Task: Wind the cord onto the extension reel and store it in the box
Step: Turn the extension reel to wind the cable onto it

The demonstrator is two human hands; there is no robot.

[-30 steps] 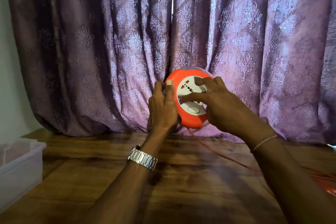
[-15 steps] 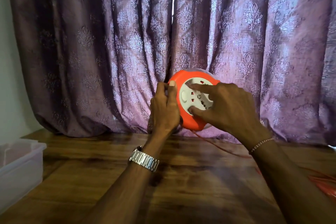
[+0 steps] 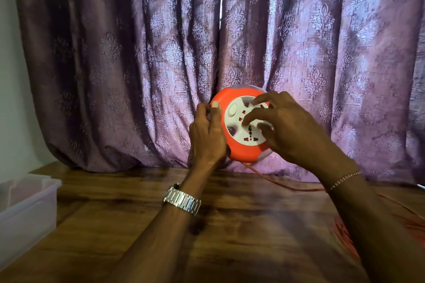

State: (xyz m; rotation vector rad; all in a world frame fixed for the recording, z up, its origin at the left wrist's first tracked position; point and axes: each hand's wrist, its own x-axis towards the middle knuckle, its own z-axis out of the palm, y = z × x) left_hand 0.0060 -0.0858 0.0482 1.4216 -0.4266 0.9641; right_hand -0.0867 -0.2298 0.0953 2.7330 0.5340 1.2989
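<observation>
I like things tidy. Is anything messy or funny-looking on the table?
Yes. The orange cord is not wound up: it trails from the reel across the wooden table and lies in a loose heap at the right edge. The left hand grips the reel; the right hand has fingers on its white face.

Bare desk (image 3: 230,225) lies open under and between my forearms, so there's room to pass there. Just behind the reel (image 3: 241,147) the curtain (image 3: 138,64) hangs down to the desk and closes off the back. The clear box (image 3: 25,209) blocks the left edge. On my right, loose orange cord (image 3: 345,234) clutters the desk.
</observation>
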